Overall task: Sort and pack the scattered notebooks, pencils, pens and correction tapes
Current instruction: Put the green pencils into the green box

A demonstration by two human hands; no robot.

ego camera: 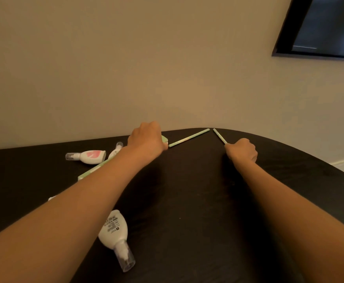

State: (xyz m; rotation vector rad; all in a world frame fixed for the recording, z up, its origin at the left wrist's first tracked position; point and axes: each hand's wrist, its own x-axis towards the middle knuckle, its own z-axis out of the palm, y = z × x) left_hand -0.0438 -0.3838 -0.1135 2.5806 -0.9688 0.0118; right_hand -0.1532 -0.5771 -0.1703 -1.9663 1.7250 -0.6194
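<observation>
Already each fist was clamped on a pencil at the table's far edge: the left hand's pencil slanted up-right, the right hand's pencil up-left, tips nearly meeting.

On the table we find our left hand and right hand far out near the back edge, each closed around a pencil: the left pencil and the right pencil slant inward, tips nearly meeting between the hands. Left of our left forearm lie two correction tapes, one behind the other. A third lies nearer us, partly under that forearm.
</observation>
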